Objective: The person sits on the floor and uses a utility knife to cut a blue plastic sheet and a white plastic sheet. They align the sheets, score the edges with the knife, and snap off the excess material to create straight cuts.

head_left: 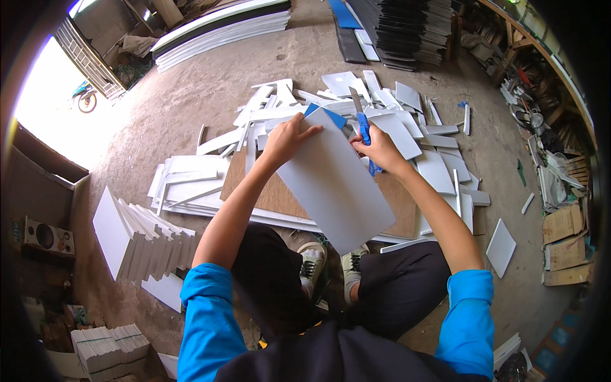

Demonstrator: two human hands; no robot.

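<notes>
My left hand (287, 137) grips the far left corner of a grey rectangular panel (334, 184), where a blue film corner (323, 114) is peeled up. The panel slants from that corner down toward my knees, over a brown board (267, 191). My right hand (380, 148) holds a blue-handled utility knife (363, 124) at the panel's far right edge, with its blade pointing away from me.
A heap of white and grey panel offcuts (407, 121) spreads on the concrete floor beyond the board. Stacked white panels (143, 239) lean at my left, dark sheet stacks (407, 28) stand far ahead, cluttered shelves (547, 102) run along the right. My shoes (331, 267) rest below the panel.
</notes>
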